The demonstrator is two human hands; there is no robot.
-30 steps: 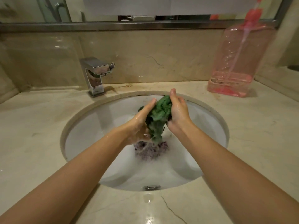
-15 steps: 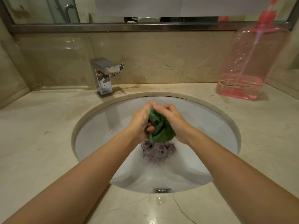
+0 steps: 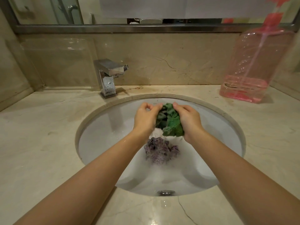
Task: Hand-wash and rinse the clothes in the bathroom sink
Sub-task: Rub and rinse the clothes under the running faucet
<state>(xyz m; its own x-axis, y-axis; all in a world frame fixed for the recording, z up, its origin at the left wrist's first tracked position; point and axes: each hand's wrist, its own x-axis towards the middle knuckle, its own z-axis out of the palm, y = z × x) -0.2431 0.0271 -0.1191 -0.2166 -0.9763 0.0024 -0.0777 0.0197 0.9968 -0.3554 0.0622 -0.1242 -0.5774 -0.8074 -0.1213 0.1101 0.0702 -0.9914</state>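
A bunched green cloth (image 3: 171, 123) hangs over the white oval sink (image 3: 103, 127), held between both hands. My left hand (image 3: 146, 117) grips its left side with curled fingers. My right hand (image 3: 189, 118) grips its right side, fingers curled over the top. Below them a purple-grey cloth (image 3: 160, 151) lies in soapy water with foam around it. Part of the green cloth is hidden behind my fingers.
A square chrome faucet (image 3: 108, 77) stands at the sink's back left, shut off. A large pink pump bottle (image 3: 256, 62) sits on the marble counter (image 3: 40, 135) at the back right. The overflow drain (image 3: 165, 192) shows at the sink's near rim. A mirror runs above the backsplash.
Both hands turned palms-down and now grip the green cloth from the sides near its top, spreading the bunch wider. The purple-grey cloth stayed in the water.
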